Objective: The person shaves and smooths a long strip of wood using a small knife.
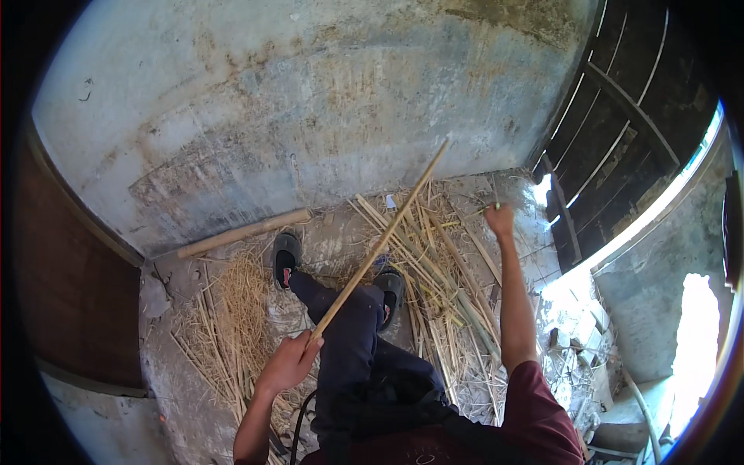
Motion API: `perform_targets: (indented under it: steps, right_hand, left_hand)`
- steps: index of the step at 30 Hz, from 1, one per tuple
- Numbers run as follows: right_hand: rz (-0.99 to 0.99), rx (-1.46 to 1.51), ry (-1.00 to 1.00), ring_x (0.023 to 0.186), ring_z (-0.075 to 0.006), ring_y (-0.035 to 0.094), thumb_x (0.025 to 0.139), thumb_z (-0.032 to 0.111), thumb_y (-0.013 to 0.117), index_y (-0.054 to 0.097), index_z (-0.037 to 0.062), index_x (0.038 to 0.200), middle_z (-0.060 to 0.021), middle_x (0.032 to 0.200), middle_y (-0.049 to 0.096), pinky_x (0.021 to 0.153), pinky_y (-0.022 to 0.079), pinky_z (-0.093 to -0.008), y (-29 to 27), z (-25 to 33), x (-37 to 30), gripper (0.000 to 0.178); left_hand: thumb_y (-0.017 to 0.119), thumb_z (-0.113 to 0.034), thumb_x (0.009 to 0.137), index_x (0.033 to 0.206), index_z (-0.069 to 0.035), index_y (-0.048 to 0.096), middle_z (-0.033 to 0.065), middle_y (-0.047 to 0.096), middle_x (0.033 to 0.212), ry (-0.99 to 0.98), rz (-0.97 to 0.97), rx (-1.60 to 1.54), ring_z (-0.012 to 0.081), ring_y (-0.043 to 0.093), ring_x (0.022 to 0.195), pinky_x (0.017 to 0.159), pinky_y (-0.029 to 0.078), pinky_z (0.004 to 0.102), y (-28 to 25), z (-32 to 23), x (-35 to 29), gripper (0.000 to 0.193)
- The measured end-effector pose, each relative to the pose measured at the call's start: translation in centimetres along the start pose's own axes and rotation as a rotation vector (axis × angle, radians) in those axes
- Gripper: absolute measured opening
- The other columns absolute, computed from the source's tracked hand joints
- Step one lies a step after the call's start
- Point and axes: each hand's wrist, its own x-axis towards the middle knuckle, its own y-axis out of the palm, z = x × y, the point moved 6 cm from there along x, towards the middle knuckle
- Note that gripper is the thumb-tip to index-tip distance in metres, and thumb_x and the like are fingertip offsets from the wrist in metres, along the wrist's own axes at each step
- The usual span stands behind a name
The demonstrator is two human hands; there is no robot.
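Observation:
My left hand (288, 364) is closed round the lower end of a long, tan bamboo strip (380, 244). The strip slants up and away to the right, across my leg and over the floor, its far end in front of the wall. Stretched out to the right, my right hand (501, 220) is a fist; a small greenish bit shows at its top, and I cannot make out what it holds. Beneath and between my hands lies a heap of split bamboo strips (457, 291) and shavings. My right hand is apart from the strip in my left.
A thick bamboo pole (244, 233) lies along the foot of the stained wall (310, 116). Straw-like shavings (240, 302) cover the floor at left, beside my shoes (286, 252). A dark plank door (612, 132) and rubble (577, 341) are at right. A brown doorway panel (77, 287) stands left.

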Motion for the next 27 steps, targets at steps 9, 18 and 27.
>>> perform_targets:
  steps: [9, 18, 27]
  right_hand:
    - [0.706, 1.366, 0.398, 0.05, -0.004, 0.024, 0.105, 0.036, 0.065, 0.068, 0.006, 0.114, 0.0097, 0.062, 0.027, 0.047, 0.019, -0.0263, 0.0, 13.5, -14.2, 0.032]
    - [0.584, 1.536, 0.252, 0.051, -0.0035, 0.028, 0.108, 0.034, 0.064, 0.061, 0.008, 0.106, 0.0089, 0.065, 0.033, 0.049, 0.022, -0.0246, -4.3, 19.8, -16.1, 0.026]
    - [0.776, 1.705, 0.225, 0.049, -0.0038, 0.025, 0.107, 0.03, 0.065, 0.056, 0.0122, 0.096, 0.0101, 0.06, 0.03, 0.049, 0.022, -0.0253, -7.1, 21.0, -18.3, 0.023]
  left_hand:
    - [0.057, -0.033, 0.11, 0.091, 0.0, 0.057, 0.0027, 0.042, 0.062, 0.066, 0.049, -0.162, 0.0122, 0.039, 0.057, 0.054, 0.035, 0.0358, 1.1, 1.2, 2.2, 0.037]
    - [0.051, -0.037, 0.113, 0.093, -0.004, 0.057, -0.0034, 0.044, 0.065, -0.057, 0.326, -0.409, 0.008, 0.047, 0.057, 0.054, 0.039, 0.03, 2.2, 1.3, 1.4, 0.039]
    - [0.06, -0.041, 0.107, 0.116, 0.002, 0.061, 0.0193, 0.066, 0.105, 0.09, 0.101, 0.171, 0.0336, 0.068, 0.104, 0.09, 0.053, 0.0423, -0.5, -2.6, 1.8, 0.044]
